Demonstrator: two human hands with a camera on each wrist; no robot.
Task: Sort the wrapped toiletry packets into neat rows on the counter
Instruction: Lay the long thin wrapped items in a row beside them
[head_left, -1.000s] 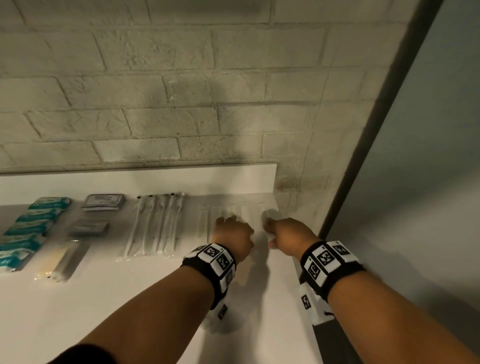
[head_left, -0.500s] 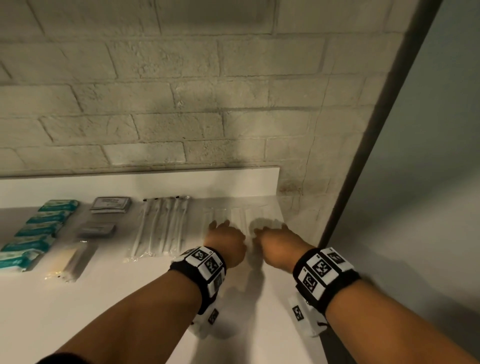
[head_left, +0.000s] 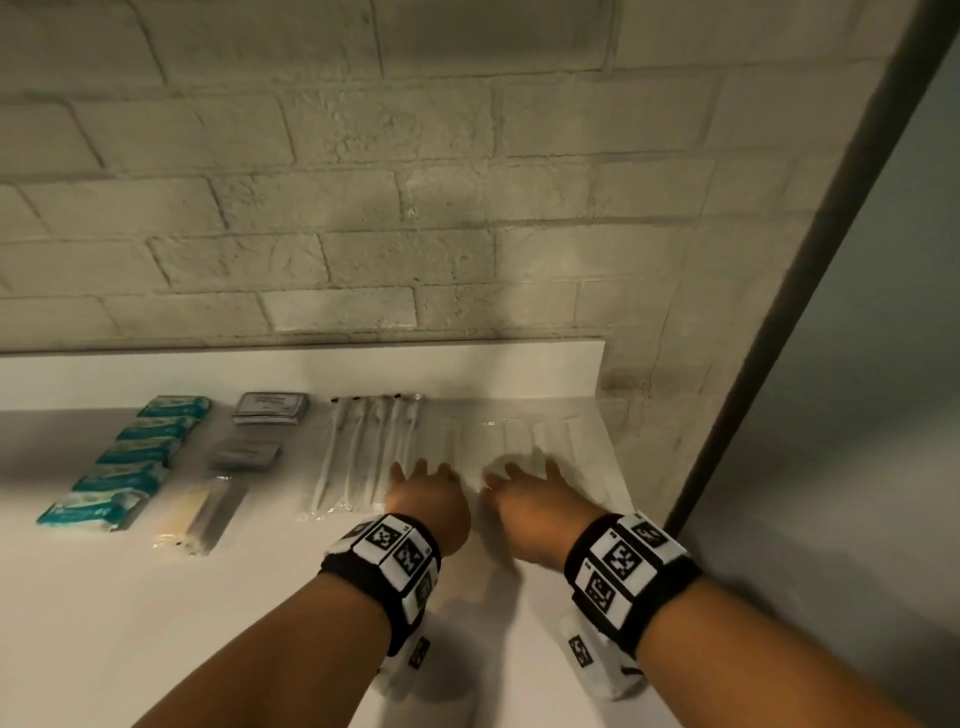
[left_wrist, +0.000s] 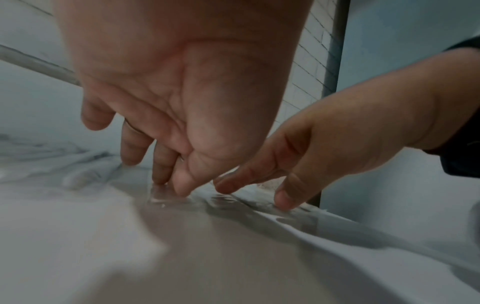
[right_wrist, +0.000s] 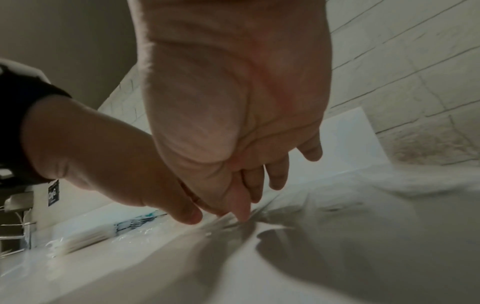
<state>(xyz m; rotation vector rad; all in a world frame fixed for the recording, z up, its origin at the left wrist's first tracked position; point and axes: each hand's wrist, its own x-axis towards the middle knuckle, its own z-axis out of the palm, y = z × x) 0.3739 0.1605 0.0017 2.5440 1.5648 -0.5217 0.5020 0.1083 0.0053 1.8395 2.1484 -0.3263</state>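
Clear-wrapped white packets (head_left: 550, 436) lie in a row at the counter's far right. My left hand (head_left: 423, 480) and right hand (head_left: 522, 480) rest side by side on their near ends, fingers straight and spread. In the left wrist view the left fingertips (left_wrist: 159, 181) press on crinkled clear wrap, with the right hand (left_wrist: 254, 185) touching it beside them. The right wrist view shows the right fingers (right_wrist: 242, 214) on the wrap, next to the left hand (right_wrist: 182, 211). Neither hand holds anything. A bundle of long wrapped sticks (head_left: 363, 452) lies just left of my left hand.
Teal packets (head_left: 130, 457) form a column at the far left, then grey packets (head_left: 267, 410) and a yellowish packet (head_left: 200, 512). The white counter (head_left: 156, 623) ends just right of my right hand, by a dark vertical frame (head_left: 779, 338). A brick wall stands behind.
Both hands drew slightly nearer and to the left along the white packets. Their fingers, curled a second ago, now lie spread flat on the wrap.
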